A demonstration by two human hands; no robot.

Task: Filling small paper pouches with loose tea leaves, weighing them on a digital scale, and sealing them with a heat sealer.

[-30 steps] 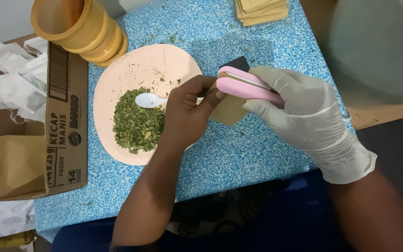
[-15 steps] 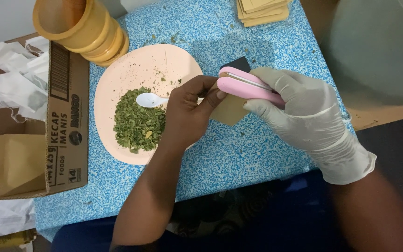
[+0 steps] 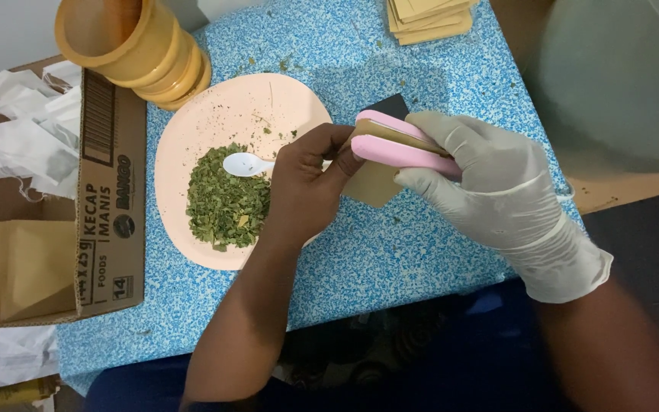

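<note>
1. Right hand (image 3: 497, 191), in a pale glove, is closed around a pink clamp-like sealing tool (image 3: 402, 146), whose two pink bars lie nearly level and pinch the top edge of a brown paper pouch (image 3: 371, 183).
2. Left hand (image 3: 306, 179), bare, is closed on the same pouch at its left end, fingertips pinching the edge just beside the tip of the tool; the pouch hangs between both hands, just above the table (image 3: 421, 252), at the right rim of the plate.
3. To do this step well, I judge the pouch mouth should lie flat and straight between the bars, with no fold and no leaf crumbs caught in the seam.
4. Bare fingertips sit very close to the bars; holding them clear of the closing edge seems wise.
5. An even squeeze along the whole bar, with the pouch held taut by the left hand, likely gives a cleaner closure than a tilted grip.
6. Under the left wrist, a pink plate (image 3: 230, 122) carries a heap of dried green leaves (image 3: 226, 202), with a small white spoon (image 3: 247, 164) resting on its upper edge.
7. Farther out, stacked yellow-brown cups (image 3: 135, 46) stand beyond the plate, a stack of brown pouches (image 3: 429, 17) lies at the far edge, and a cardboard box (image 3: 108, 198) with white filter bags (image 3: 17, 130) sits to the left.
</note>
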